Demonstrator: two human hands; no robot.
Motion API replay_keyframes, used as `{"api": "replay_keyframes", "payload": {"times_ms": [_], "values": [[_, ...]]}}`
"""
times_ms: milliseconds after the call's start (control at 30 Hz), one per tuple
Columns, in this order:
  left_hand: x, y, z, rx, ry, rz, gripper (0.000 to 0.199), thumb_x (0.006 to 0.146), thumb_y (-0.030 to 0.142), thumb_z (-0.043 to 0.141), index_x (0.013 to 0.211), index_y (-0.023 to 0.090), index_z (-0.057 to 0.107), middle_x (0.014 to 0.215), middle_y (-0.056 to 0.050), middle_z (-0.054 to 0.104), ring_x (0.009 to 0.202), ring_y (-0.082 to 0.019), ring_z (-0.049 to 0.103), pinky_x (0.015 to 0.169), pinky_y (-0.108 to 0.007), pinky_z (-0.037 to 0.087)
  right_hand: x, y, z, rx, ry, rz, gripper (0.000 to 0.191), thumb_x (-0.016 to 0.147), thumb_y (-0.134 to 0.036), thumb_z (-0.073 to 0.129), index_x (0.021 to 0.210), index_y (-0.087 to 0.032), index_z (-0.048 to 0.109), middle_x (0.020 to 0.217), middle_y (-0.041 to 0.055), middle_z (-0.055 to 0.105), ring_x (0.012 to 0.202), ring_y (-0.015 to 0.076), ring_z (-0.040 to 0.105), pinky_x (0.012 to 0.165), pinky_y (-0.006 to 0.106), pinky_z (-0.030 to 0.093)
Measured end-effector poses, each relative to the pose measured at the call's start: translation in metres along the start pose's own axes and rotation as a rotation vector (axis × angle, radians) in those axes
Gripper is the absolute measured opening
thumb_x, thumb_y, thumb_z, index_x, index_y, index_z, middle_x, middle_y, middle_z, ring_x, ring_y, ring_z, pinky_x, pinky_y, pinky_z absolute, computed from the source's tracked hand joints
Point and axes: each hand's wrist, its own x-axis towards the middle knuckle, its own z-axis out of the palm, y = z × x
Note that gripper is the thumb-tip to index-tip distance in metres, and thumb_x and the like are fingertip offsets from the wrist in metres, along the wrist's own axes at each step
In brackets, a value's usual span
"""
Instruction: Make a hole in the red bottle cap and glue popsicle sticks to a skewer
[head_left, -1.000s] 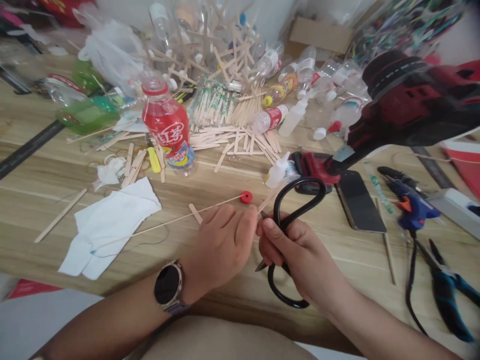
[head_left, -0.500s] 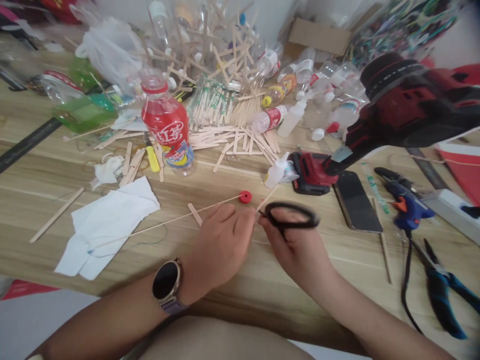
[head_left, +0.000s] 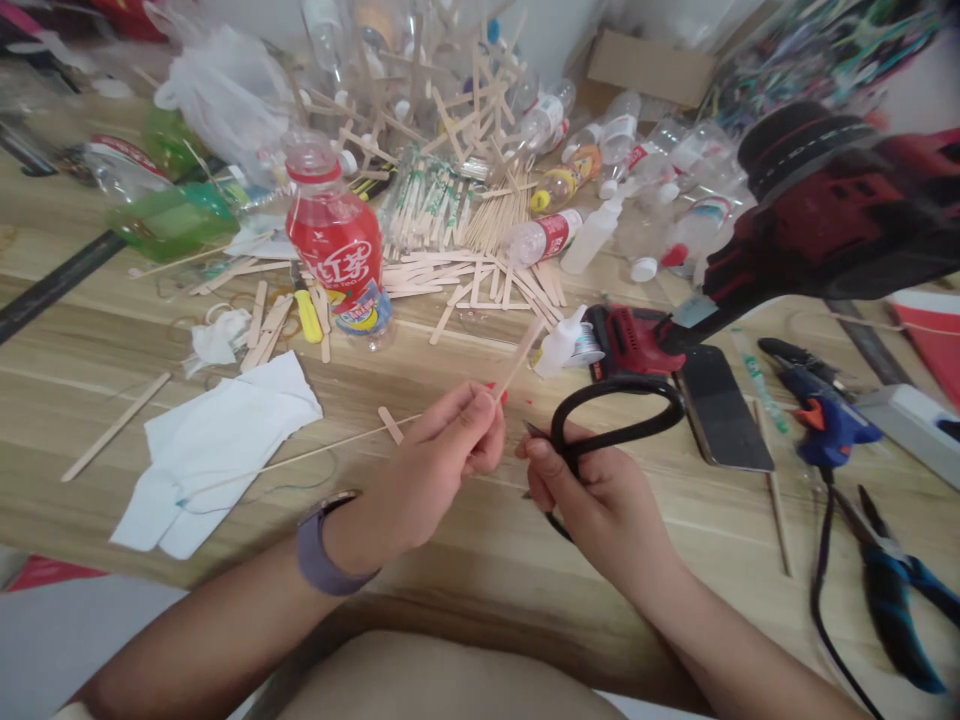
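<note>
My left hand (head_left: 450, 440), with a watch strap on its wrist, pinches a flat wooden craft stick (head_left: 519, 358) that points up and to the right. Black-handled scissors (head_left: 616, 415) are in my right hand (head_left: 592, 490), their blade tips close to the left hand but apart from the stick. Just behind my left fingers a red bottle cap (head_left: 501, 393) peeks out, mostly hidden. A thin skewer (head_left: 315, 457) runs left from there across white paper (head_left: 232, 440), where a dark thread (head_left: 300, 487) lies in a loose curve.
Behind stand a red-labelled bottle (head_left: 337, 250), loose craft sticks (head_left: 427, 272) and a glue bottle (head_left: 559, 345). On the right are a red and black power drill (head_left: 810, 220), a phone (head_left: 724, 405), a glue gun (head_left: 832, 420) and pliers (head_left: 892, 590).
My left hand has turned thumb-up, lifting the stick so more of it shows and covering the red cap. The scissors have moved slightly right, away from the stick.
</note>
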Motion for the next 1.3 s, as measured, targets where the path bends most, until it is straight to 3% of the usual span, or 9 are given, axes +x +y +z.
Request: {"api": "replay_keyframes", "payload": {"times_ms": [67,167,300,500,867,967,1100,1200,1300], "values": [[0.0,-0.002,-0.003,0.056,0.037,-0.015,0.029,0.098,0.042,0.036,0.081,0.022,0.048,0.057,0.007,0.035,0.05,-0.01,0.034,0.051,-0.023,0.034,-0.001,-0.001,-0.003,-0.074,0.014,-0.039,0.038,0.097,-0.032,0.042,0.062,-0.02,0.049,0.053,-0.001,0.054,0.046,0.0115,0.052,0.044,0.024,0.037],[-0.003,-0.004,-0.003,0.25,0.05,-0.01,0.029,0.097,0.043,0.038,0.104,0.021,0.055,0.06,0.006,0.044,0.052,-0.011,0.04,0.05,-0.023,0.034,0.001,0.001,-0.01,-0.332,0.153,-0.274,0.024,0.095,-0.024,0.047,0.073,-0.02,0.056,0.06,-0.0003,0.059,0.053,0.0139,0.056,0.053,0.026,0.04],[-0.006,-0.006,-0.001,0.451,0.076,0.081,0.03,0.099,0.039,0.037,0.102,0.021,0.06,0.077,0.001,0.062,0.066,-0.012,0.054,0.062,-0.025,0.042,0.002,0.002,-0.02,-0.643,0.205,-0.513,0.015,0.094,-0.015,0.044,0.092,-0.017,0.059,0.068,0.0013,0.064,0.06,0.0152,0.059,0.069,0.031,0.039],[-0.006,-0.004,0.0,0.598,0.064,0.107,0.027,0.098,0.032,0.038,0.091,0.018,0.06,0.082,-0.003,0.067,0.074,-0.017,0.06,0.068,-0.029,0.045,0.002,-0.003,-0.021,-0.875,0.18,-0.565,0.017,0.091,-0.006,0.043,0.089,-0.016,0.056,0.064,0.0001,0.062,0.061,0.0165,0.055,0.072,0.032,0.033],[-0.007,-0.006,0.003,0.79,0.085,0.236,0.019,0.096,0.023,0.04,0.09,0.018,0.057,0.084,-0.005,0.067,0.076,-0.019,0.063,0.069,-0.032,0.049,0.004,-0.002,-0.018,-0.871,0.15,-0.563,0.02,0.089,-0.003,0.042,0.086,-0.017,0.057,0.064,0.0012,0.061,0.062,0.0176,0.052,0.069,0.032,0.032],[-0.007,-0.009,0.003,0.861,0.107,0.365,0.018,0.096,0.02,0.04,0.093,0.016,0.057,0.086,-0.006,0.068,0.08,-0.02,0.064,0.073,-0.033,0.05,0.003,-0.001,-0.014,-0.823,0.141,-0.525,0.019,0.089,-0.005,0.043,0.085,-0.016,0.058,0.063,0.0009,0.059,0.059,0.017,0.051,0.066,0.032,0.032],[-0.008,-0.016,0.004,1.011,0.158,0.557,0.02,0.097,0.016,0.036,0.092,0.015,0.056,0.082,-0.008,0.068,0.08,-0.02,0.063,0.072,-0.033,0.05,0.003,-0.003,-0.007,-0.557,0.118,-0.417,0.017,0.091,-0.012,0.043,0.084,-0.017,0.058,0.063,0.0011,0.058,0.058,0.0161,0.052,0.06,0.03,0.034],[-0.009,-0.02,0.005,1.103,0.211,0.618,0.021,0.097,0.015,0.035,0.093,0.015,0.056,0.079,-0.007,0.066,0.076,-0.021,0.061,0.068,-0.034,0.05,0.001,-0.007,-0.002,-0.276,0.076,-0.178,0.024,0.094,-0.023,0.044,0.072,-0.019,0.054,0.059,0.0007,0.055,0.055,0.0148,0.051,0.053,0.027,0.035],[-0.01,-0.019,0.004,1.136,0.202,0.653,0.022,0.097,0.016,0.034,0.094,0.014,0.056,0.075,-0.006,0.063,0.071,-0.02,0.058,0.065,-0.033,0.049,-0.002,-0.014,0.001,0.079,-0.074,0.126,0.036,0.096,-0.037,0.042,0.065,-0.021,0.047,0.048,-0.0032,0.044,0.043,0.011,0.042,0.043,0.024,0.03]]}}
